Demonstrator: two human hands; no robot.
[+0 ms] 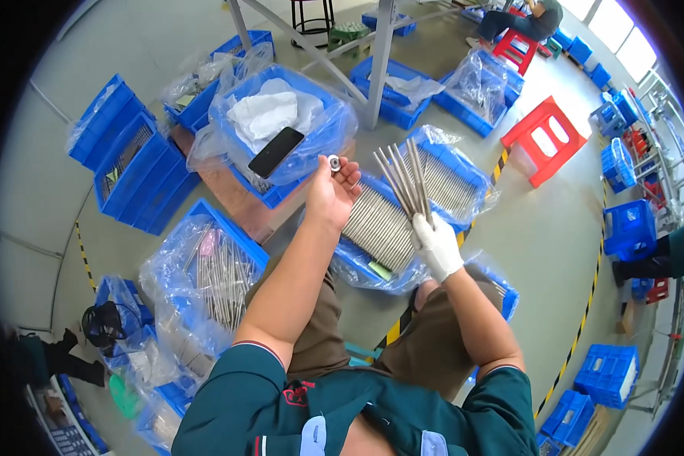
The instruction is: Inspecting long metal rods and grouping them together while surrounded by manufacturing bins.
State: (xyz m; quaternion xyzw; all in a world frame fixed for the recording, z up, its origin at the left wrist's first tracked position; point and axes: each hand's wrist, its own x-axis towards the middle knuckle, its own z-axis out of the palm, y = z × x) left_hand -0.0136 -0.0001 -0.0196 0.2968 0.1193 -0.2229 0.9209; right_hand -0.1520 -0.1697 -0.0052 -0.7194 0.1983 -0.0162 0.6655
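My left hand is bare and raised, pinching a small silver ring-shaped part at its fingertips. My right hand, in a white glove, grips a fanned bundle of several thin metal rods that point up and away. Both hands hover over a blue crate lined with clear plastic that is filled with rows of the same rods. The ring sits just left of the rod tips, apart from them.
A plastic-lined crate of assembled rods is at my left knee. A blue crate with white cloth and a black phone lies ahead. Stacked blue crates, red stools, a table leg and a seated person surround me.
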